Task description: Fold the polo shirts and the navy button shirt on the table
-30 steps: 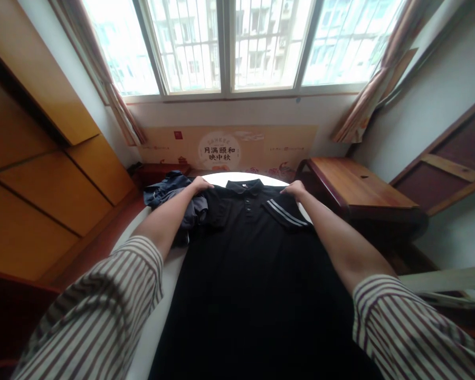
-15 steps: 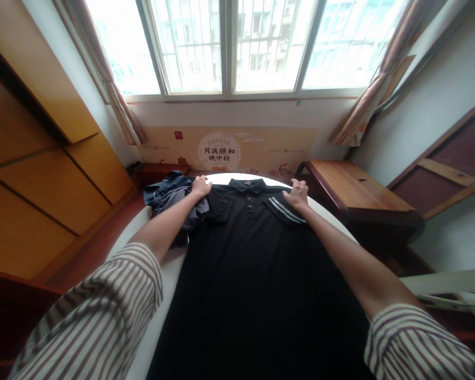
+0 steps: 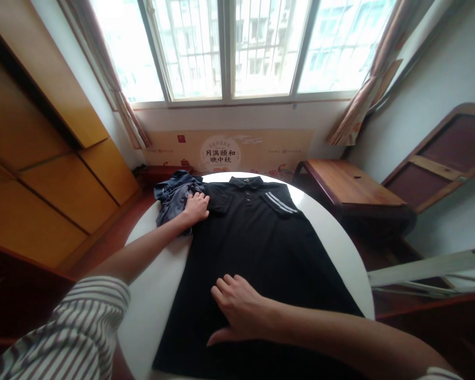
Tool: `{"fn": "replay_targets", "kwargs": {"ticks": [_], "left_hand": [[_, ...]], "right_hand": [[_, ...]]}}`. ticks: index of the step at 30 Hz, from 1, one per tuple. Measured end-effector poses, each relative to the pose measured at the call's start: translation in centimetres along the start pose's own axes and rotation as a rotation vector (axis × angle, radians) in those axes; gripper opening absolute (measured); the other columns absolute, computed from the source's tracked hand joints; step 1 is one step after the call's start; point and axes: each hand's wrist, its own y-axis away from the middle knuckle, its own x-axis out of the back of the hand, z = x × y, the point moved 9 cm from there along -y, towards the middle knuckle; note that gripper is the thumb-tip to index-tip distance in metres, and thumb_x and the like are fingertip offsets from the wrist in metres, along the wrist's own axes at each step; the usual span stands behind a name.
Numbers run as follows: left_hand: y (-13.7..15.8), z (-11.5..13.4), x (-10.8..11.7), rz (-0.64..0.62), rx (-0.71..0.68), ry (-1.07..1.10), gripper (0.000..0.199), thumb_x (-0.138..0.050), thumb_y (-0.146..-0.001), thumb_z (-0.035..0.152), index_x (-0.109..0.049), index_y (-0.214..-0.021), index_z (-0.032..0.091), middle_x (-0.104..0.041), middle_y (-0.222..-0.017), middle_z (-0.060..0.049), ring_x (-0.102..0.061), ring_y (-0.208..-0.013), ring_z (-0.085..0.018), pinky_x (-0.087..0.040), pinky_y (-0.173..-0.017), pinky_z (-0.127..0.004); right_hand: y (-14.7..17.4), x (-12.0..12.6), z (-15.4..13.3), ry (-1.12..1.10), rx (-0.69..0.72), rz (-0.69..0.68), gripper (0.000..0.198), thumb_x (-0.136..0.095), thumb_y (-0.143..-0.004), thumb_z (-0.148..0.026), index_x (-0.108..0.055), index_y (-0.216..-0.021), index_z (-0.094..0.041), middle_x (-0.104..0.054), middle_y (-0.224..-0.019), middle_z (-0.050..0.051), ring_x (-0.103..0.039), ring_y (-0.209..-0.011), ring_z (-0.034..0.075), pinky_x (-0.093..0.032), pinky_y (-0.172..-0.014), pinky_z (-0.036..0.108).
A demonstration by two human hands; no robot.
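A black polo shirt (image 3: 257, 237) lies spread face up on a white round table (image 3: 336, 227), its collar toward the window. Both sleeves are folded inward; the right one shows two pale stripes. My left hand (image 3: 198, 207) is at the shirt's left edge, beside a heap of dark grey and navy clothes (image 3: 174, 198), fingers bent downward; what lies under them is hidden. Over the lower middle of the shirt is my right hand (image 3: 239, 309), palm down, thumb held apart from the fingers and nothing in it.
To the right stands a brown wooden side table (image 3: 352, 182), with a pale metal frame (image 3: 431, 266) nearer to me. Yellow cabinets (image 3: 63, 195) line the left side. A printed banner (image 3: 261, 148) covers the wall below the window.
My right hand has left the striped sleeve and come down and leftward over the shirt's lower middle. My left hand has slid slightly nearer along the shirt's left edge.
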Motion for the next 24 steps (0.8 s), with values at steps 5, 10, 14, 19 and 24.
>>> {"fn": "replay_targets", "kwargs": {"ticks": [5, 10, 14, 19, 24], "left_hand": [[-0.3, 0.1, -0.4, 0.026, 0.054, -0.006, 0.052, -0.061, -0.081, 0.025, -0.055, -0.132, 0.017, -0.059, -0.124, -0.020, -0.049, -0.118, -0.037, -0.034, -0.100, -0.052], [-0.7, 0.6, -0.7, 0.023, 0.064, 0.039, 0.050, -0.057, -0.082, 0.016, -0.056, -0.132, 0.015, -0.059, -0.123, -0.023, -0.054, -0.115, -0.035, -0.036, -0.099, -0.048], [-1.4, -0.4, 0.4, 0.018, 0.165, 0.072, 0.047, -0.051, -0.086, 0.015, -0.053, -0.132, 0.010, -0.064, -0.110, -0.023, -0.061, -0.103, -0.035, -0.041, -0.093, -0.048], [2.2, 0.2, 3.4, 0.125, 0.134, 0.155, 0.044, -0.055, -0.088, 0.021, -0.051, -0.132, 0.014, -0.062, -0.116, -0.018, -0.056, -0.113, -0.032, -0.040, -0.100, -0.046], [15.9, 5.4, 4.7, 0.092, -0.351, 0.544, 0.020, -0.049, -0.097, 0.028, -0.059, -0.113, 0.019, -0.062, -0.106, -0.010, -0.061, -0.092, -0.020, -0.051, -0.084, -0.033]], "right_hand": [[1.0, -0.9, -2.4, 0.035, 0.143, -0.035, 0.010, -0.055, -0.092, -0.025, -0.058, -0.097, -0.016, -0.061, -0.091, 0.007, -0.054, -0.080, 0.020, -0.041, -0.062, 0.031], [1.8, -0.4, -2.9, 0.001, 0.161, -0.074, 0.007, -0.058, -0.088, -0.021, -0.059, -0.093, -0.016, -0.061, -0.088, 0.005, -0.053, -0.078, 0.019, -0.041, -0.064, 0.031], [3.0, 0.3, -3.4, -0.013, 0.148, -0.068, 0.013, -0.056, -0.093, -0.029, -0.060, -0.089, -0.017, -0.062, -0.088, 0.004, -0.054, -0.078, 0.019, -0.043, -0.067, 0.032], [8.7, 2.5, -2.6, -0.200, 0.015, -0.032, 0.030, -0.063, -0.090, -0.047, -0.064, -0.102, -0.020, -0.066, -0.101, 0.007, -0.060, -0.094, 0.022, -0.049, -0.085, 0.036], [19.5, 4.3, 0.7, 0.052, -0.133, 0.202, 0.065, -0.068, -0.084, -0.048, -0.051, -0.143, -0.026, -0.064, -0.133, 0.010, -0.059, -0.119, 0.032, -0.053, -0.091, 0.045]]}}
